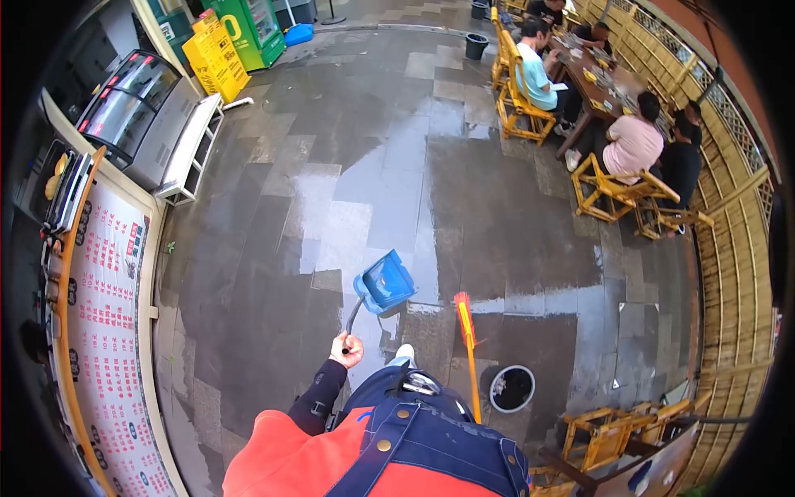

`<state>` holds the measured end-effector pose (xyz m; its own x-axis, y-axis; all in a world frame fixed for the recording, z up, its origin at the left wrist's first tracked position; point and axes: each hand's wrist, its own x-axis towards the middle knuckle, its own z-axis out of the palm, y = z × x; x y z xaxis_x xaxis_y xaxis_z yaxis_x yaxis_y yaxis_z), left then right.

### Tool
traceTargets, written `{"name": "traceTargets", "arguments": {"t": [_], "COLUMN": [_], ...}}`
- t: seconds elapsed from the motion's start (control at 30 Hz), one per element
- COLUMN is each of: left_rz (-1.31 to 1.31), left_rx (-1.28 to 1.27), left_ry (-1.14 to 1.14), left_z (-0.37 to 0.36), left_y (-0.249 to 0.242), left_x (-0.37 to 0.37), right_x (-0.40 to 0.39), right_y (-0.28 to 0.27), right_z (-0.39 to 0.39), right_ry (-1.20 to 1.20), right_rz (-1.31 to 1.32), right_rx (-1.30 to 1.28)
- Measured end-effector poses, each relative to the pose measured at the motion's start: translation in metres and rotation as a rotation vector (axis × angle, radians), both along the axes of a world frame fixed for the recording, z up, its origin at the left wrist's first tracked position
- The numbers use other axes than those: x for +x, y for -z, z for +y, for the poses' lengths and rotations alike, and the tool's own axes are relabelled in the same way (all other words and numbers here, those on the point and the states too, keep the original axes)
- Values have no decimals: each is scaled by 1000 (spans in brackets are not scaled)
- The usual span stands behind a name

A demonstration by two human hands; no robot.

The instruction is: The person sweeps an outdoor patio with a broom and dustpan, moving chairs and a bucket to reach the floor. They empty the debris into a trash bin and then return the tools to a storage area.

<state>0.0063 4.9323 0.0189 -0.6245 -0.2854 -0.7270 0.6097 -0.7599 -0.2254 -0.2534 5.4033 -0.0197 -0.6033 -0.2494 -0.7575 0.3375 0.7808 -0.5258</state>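
My left hand (347,349) is closed around the dark handle of a blue dustpan (386,282), whose pan is in front of me over the wet paving. To the right, a broom with red and yellow bristles (465,320) and an orange stick (474,381) points away from me. The lower end of its stick goes out of sight behind my apron (414,447). My right hand does not show. A round bin (513,389) with a pale rim and dark inside stands right of the broom.
People sit on bamboo chairs (609,192) at a long table (598,93) at the upper right. A display case (132,103), white bench (192,149) and menu board (108,331) line the left. Another bamboo chair (603,439) is at the lower right.
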Motion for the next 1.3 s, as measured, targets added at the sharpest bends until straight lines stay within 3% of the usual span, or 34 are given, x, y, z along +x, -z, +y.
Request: {"name": "traceTargets", "arguments": {"t": [0.07,0.13,0.2,0.23,0.27,0.33,0.4,0.5,0.53,0.6,0.67,0.77,0.87,0.93,1.0,1.03,1.13,1.2,1.3], "left_rz": [-145,-309,-307,-312,-308,-159,5,63,132,207,149,-413,-594,-400,-122,-117,-65,-117,-104], "left_rx": [83,-34,-69,-104,-106,-48,49,56,45,33,-150,11,-98,4,91,108,123,153,148], "left_ry": [136,361,241,160,132,-92,-216,-390,-479,-610,-556,-108,-10,-374,-631,-717,-787,-773,-764], "left_z": [-18,-38,-57,-73,-86,-106,-119,-123,-128,-142,-152,-200,-252,-302,-345,-363,-408,-450,-526], "left_y": [-9,-24,-13,-5,4,20,16,-2,-16,-27,-34,-39,-13,-14,-8,-4,31,28,30], "left_x": [-2,-6,-9,-6,0,9,17,21,21,9,3,-19,-21,-17,-12,-13,-6,-5,2], "right_x": [-10,-27,-57,-75,-82,-92,-106,-149,-169,-195,-228,-266,-273,-274,-272,-272,-261,-263,-251], "right_y": [5,7,0,-21,-33,-52,-63,-45,-24,3,1,-4,-49,-63,-62,-58,-52,-30,-48], "right_z": [-50,-100,-155,-196,-220,-266,-312,-360,-375,-408,-456,-550,-656,-722,-782,-808,-879,-918,-993], "right_ry": [-118,-266,-415,-419,-447,-278,-277,-212,-305,-359,-408,-391,-468,-567,-602,-619,-609,-762,-857], "right_rz": [16,32,18,-179,-174,-266,-240,-313,-323,-89,-165,-345,-409,-417,-458,-487,-473,-298,-173], "right_rx": [-24,-44,-60,-80,-83,-223,-194,-362,-407,-298,-284,-265,-184,-125,-67,-72,-109,-175,-156]}}
